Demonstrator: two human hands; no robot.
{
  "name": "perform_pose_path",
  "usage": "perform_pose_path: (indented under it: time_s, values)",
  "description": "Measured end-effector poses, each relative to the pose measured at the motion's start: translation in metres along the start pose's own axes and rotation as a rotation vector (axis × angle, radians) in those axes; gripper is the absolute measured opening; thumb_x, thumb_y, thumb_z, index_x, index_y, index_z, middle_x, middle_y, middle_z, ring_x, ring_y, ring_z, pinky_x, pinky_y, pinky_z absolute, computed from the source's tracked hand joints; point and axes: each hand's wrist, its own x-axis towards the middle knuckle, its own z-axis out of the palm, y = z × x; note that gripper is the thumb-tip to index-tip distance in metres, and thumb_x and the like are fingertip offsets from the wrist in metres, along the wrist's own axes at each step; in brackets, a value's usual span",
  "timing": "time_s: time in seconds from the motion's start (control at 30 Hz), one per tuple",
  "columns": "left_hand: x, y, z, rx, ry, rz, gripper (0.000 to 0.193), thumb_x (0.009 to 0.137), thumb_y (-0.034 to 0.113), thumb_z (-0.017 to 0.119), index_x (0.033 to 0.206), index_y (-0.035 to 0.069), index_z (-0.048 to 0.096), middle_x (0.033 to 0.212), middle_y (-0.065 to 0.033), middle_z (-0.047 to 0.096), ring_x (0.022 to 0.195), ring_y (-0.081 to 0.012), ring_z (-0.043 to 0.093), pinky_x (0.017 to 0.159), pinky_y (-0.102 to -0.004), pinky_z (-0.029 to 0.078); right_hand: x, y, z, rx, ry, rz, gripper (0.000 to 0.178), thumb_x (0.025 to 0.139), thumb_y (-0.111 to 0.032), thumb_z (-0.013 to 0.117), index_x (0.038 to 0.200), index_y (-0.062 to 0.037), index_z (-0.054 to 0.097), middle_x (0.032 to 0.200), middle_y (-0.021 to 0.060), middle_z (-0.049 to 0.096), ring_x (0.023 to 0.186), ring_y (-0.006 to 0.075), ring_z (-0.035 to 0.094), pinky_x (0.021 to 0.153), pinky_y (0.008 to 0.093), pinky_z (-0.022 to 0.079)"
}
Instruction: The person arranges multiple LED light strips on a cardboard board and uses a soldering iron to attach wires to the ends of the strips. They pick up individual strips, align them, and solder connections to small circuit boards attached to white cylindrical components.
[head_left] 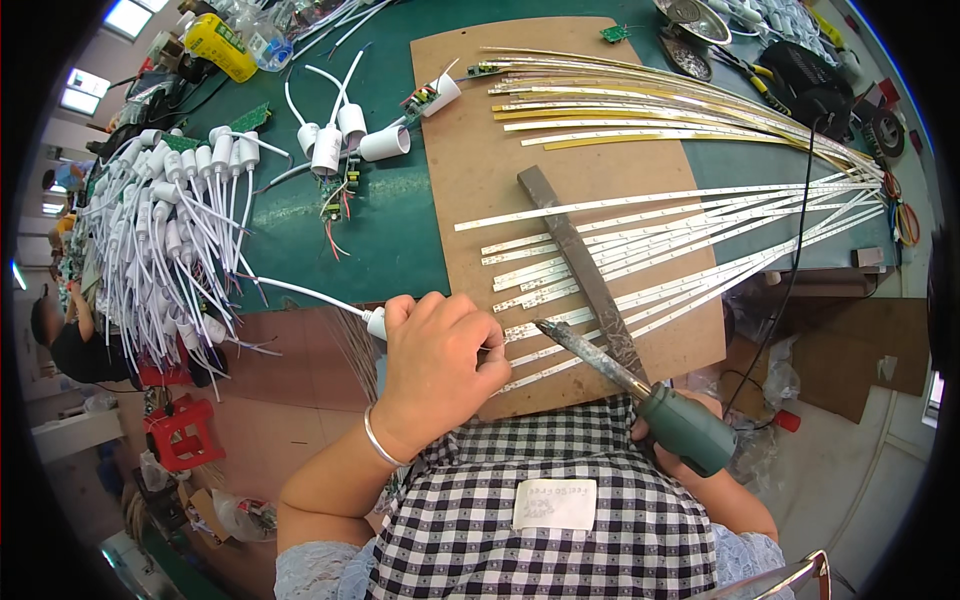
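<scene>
My left hand (pixel 440 355) is closed around a white plastic end cap (pixel 377 323), whose white cord runs left toward a pile of similar caps. Its fingertips are pinched beside the near ends of white LED strips (pixel 600 315); what lies between them is hidden. In my right hand (pixel 706 401) is a soldering iron (pixel 690 430) with a green handle, its dark tip pointing up and left over the strips. A long dark bar (pixel 575 250) lies across the strips on a brown board (pixel 470 170).
Many corded white caps (pixel 165 220) hang over the green table's (pixel 390 265) left edge. Several loose caps with small circuit boards lie nearby. More yellow-backed strips (pixel 620 95) fan across the far board. Pliers (pixel 755 80), a metal dish (pixel 693 20) and a yellow bottle (pixel 220 47) stand farther back.
</scene>
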Motion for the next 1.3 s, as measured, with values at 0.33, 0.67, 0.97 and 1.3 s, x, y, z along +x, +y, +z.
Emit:
perform_pose_path:
  time_s: [0.33,0.67,0.97,1.3]
  values:
    - [-0.003,0.001,0.001,-0.001,0.018,-0.006,0.012,0.07,0.012,0.071,0.07,0.014,0.059,0.073,0.002,0.051,0.074,-0.0193,0.051,0.079,-0.039,0.03,0.0,0.0,0.001,-0.001,0.003,0.007,0.024,0.088,-0.024,0.066,0.093,-0.0005,0.064,0.082,0.0081,0.067,0.072,0.0189,0.065,0.068,0.0289,0.052]
    - [-0.005,-0.001,0.0,-0.045,-0.007,-0.018,0.011,0.07,0.01,0.07,0.076,0.013,0.061,0.078,0.0011,0.056,0.077,-0.0193,0.054,0.08,-0.0371,0.033,-0.002,0.003,-0.001,-0.01,0.002,-0.002,0.027,0.089,-0.026,0.066,0.095,0.0004,0.064,0.083,0.0085,0.067,0.071,0.0184,0.066,0.068,0.0275,0.052]
    - [-0.026,-0.012,-0.014,-0.222,-0.088,-0.006,0.014,0.077,0.014,0.072,0.088,0.01,0.065,0.086,-0.0042,0.062,0.079,-0.0243,0.058,0.073,-0.0361,0.043,0.002,-0.01,0.0,-0.086,0.033,0.094,0.031,0.094,-0.031,0.062,0.093,0.0,0.065,0.076,0.0072,0.069,0.067,0.0169,0.067,0.062,0.0274,0.053]
    - [0.073,-0.062,-0.045,0.021,0.412,0.081,0.025,0.08,0.031,0.075,0.082,0.009,0.066,0.083,-0.003,0.065,0.074,-0.0254,0.058,0.069,-0.037,0.043,-0.024,0.025,-0.006,0.104,0.144,0.182,0.056,0.091,-0.05,0.062,0.115,0.0001,0.056,0.075,0.0087,0.066,0.064,0.0154,0.061,0.06,0.0264,0.048]
